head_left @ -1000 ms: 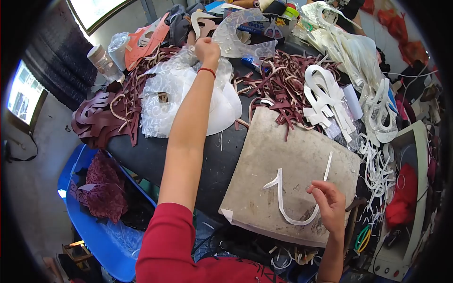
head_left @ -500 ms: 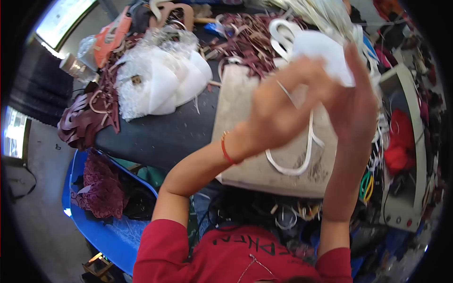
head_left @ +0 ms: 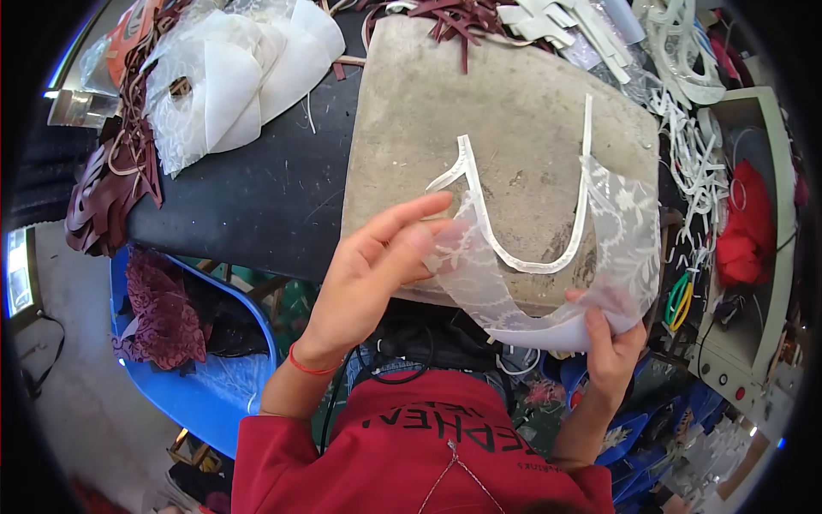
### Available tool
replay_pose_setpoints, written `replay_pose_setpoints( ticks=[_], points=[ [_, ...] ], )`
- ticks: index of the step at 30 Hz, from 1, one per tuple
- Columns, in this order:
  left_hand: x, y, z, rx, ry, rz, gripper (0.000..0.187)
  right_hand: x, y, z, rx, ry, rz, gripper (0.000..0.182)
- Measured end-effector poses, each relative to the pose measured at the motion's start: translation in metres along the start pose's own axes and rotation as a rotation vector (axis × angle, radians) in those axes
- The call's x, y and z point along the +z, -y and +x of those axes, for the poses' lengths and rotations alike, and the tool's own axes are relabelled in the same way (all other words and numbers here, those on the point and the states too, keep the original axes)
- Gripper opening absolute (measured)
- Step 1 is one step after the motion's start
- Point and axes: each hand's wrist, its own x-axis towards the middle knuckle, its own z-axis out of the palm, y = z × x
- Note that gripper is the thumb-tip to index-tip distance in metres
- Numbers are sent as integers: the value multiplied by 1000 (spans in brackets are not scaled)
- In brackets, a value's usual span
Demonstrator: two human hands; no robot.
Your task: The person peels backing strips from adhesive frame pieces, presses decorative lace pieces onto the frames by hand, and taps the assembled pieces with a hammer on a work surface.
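Observation:
A sheer white lace piece, curved like a U with a plain white lower edge, is held over the near part of a worn, beige board. White binding tape follows its inner curve, and both tape ends stick up past the lace. My right hand grips the lower right of the lace, thumb on top and other fingers partly hidden beneath. At the lace's left end, my left hand has thumb and fingers closed on the edge, with the index finger stretched out above.
White lace-covered cups lie on the black tabletop at left. Maroon strips hang beside them. A blue tub with maroon lace stands below. At right are white straps and a beige metal frame with red cloth.
Both hands have come down and apart from their raised, blurred position. The lace piece is now spread between them above the board's near edge. The view has shifted too.

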Motion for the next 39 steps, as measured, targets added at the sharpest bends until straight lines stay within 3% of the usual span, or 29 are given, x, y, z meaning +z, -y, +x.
replay_pose_setpoints(
  ticks=[2, 3, 9, 12, 16, 33, 39],
  points=[
    [1, 1, 1, 31, 4, 272, 43, 4, -5, -6, 18, -56, -28, 29],
    [3, -1, 5, -27, -70, 177, 46, 7, -5, -7, 21, -83, -40, 29],
    [1, 2, 26, 301, -241, 860, 32, 24, 4, 2, 97, -156, -90, 27],
    [0, -2, 31, 385, -215, 1127, 24, 29, 7, 8, 97, -175, -104, 25],
    [0, -2, 39, 441, -241, 1184, 19, 28, 6, 11, 148, -178, -85, 41],
    [-3, -4, 49, 339, -211, 1304, 17, 24, 11, 20, 203, -233, -61, 42],
    [8, -19, 55, 328, -136, 1716, 16, 17, 6, 18, 193, -241, -100, 43]
  ],
)
